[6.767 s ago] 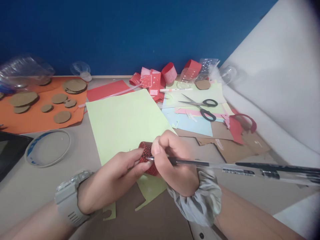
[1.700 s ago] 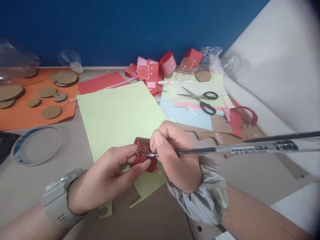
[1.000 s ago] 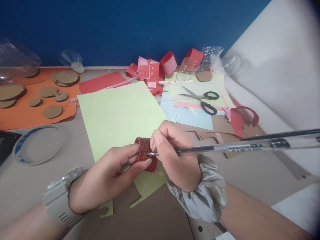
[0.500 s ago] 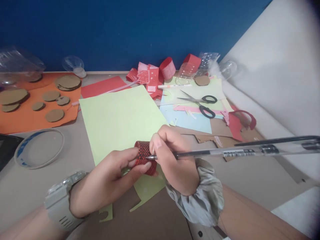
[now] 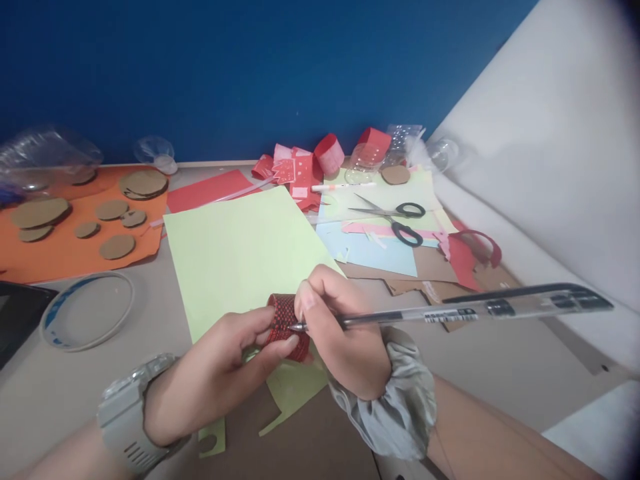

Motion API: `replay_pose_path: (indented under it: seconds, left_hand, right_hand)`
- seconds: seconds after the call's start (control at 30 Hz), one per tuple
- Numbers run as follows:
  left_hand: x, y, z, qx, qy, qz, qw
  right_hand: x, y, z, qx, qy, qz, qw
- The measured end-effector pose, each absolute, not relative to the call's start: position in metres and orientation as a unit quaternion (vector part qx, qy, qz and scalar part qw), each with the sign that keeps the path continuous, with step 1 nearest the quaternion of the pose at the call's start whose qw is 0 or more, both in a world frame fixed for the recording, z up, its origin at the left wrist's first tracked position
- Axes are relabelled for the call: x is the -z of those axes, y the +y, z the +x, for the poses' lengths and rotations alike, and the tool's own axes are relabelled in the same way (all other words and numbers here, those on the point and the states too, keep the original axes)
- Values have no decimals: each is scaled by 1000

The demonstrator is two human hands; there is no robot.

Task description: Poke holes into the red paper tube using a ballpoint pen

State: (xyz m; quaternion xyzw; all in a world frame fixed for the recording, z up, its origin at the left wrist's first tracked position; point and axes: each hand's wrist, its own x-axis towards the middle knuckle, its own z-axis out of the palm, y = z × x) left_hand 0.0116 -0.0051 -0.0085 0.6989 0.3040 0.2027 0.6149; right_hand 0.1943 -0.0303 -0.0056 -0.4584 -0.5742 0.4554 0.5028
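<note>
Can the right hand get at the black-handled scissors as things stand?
Probably yes: the scissors lie on paper sheets beyond the right hand, with nothing visible over them. The hand holds a pen, though, so it would likely need to put that down first.

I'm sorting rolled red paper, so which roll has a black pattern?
The roll in the left hand, at the tip of the pen: black marks dot it; the red rolls near the blue wall show none.

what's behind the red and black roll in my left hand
Light green paper shows beyond the roll; what lies directly behind is hidden by it and your left hand.
</note>
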Motion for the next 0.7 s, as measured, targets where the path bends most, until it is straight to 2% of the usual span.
replay_pose_path:
  seconds: [0.7]
  left_hand:
    - [9, -5, 11, -182, 322, 708, 601]
  right_hand:
    - [5, -31, 194, -443, -575, -475, 498]
